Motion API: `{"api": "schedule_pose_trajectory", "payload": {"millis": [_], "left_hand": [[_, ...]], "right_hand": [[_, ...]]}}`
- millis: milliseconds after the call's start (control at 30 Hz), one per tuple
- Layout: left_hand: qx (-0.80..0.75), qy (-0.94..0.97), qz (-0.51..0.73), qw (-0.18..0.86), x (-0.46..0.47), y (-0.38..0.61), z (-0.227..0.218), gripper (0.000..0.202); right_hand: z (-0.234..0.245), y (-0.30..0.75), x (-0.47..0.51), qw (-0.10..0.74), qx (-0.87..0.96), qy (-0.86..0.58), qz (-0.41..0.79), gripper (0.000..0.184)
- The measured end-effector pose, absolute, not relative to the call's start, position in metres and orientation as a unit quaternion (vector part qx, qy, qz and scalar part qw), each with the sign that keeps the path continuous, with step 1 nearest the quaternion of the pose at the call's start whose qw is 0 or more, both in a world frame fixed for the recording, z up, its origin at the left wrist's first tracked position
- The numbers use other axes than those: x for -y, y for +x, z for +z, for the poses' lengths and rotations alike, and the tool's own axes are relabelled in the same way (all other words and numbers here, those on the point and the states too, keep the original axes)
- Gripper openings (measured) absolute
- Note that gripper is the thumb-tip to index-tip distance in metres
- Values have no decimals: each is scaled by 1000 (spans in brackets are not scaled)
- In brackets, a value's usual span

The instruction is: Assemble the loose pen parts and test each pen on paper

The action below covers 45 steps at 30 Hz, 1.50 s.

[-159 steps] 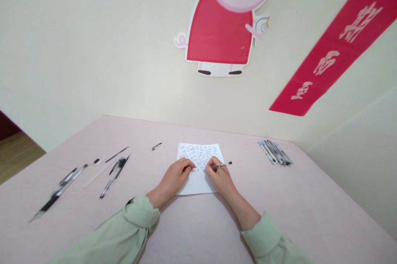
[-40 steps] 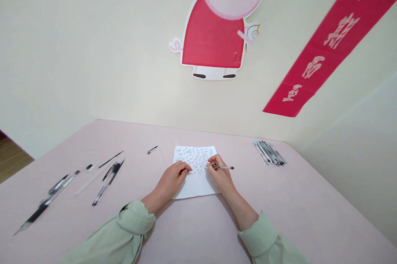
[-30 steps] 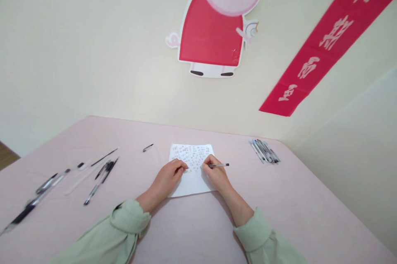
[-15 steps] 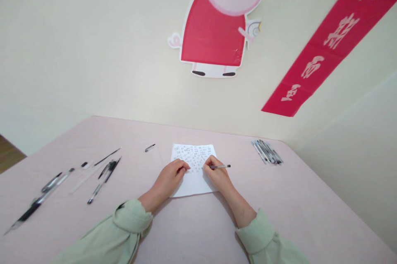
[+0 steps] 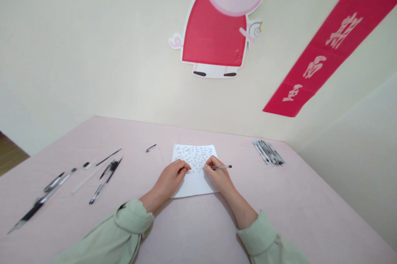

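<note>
A sheet of white paper [image 5: 192, 187] lies on the table, its upper part filled with rows of handwritten dark characters. My right hand [image 5: 218, 175] rests on the sheet's right side, fingers pinched round a slim pen [image 5: 221, 166]. The pen's tip end is hidden by the fingers, close to the written lines, and its dark rear end points right. On the left side of the sheet lies my left hand [image 5: 172, 177], fingers loosely bent with a small gap to the thumb, touching the paper and gripping nothing. Both wrists come out of pale green sleeves.
Pink cloth covers the table [image 5: 198, 231]. To the left lie several loose pens and pen parts [image 5: 104, 183], with a larger black-and-clear pen [image 5: 34, 208] beyond them. A small pen cap [image 5: 151, 148] sits behind the paper. Several pens [image 5: 268, 152] are bunched at the right.
The whole view has shifted slightly, so everything appears a little further right. Both hands keep nearly the same pose on the paper, and the pen stays in my right hand.
</note>
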<state>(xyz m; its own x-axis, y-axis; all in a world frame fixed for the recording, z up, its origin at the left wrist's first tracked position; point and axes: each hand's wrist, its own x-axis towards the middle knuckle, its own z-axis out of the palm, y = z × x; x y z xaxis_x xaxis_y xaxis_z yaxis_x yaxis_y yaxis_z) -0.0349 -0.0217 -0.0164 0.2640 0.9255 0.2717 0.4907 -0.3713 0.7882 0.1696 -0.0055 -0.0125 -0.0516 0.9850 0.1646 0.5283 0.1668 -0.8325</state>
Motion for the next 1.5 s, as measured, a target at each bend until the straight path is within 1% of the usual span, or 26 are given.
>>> {"api": "schedule_pose_trajectory", "payload": {"millis": [433,633,833,1500], "left_hand": [[-480,737,370,300,21,-34,-16,23],[-480,737,370,298,21,-34,-17,23],[-479,737,371,299,21,-35,-17,23],[-482,739,368,293,22,-34,-17,23]], "right_hand": [[-15,170,5,377,668,-571,293,10],[-14,170,4,402,656,-563,304,14],[-13,170,4,385,663,-569,297,15],[-13,170,5,376,670,-567,297,16]]}}
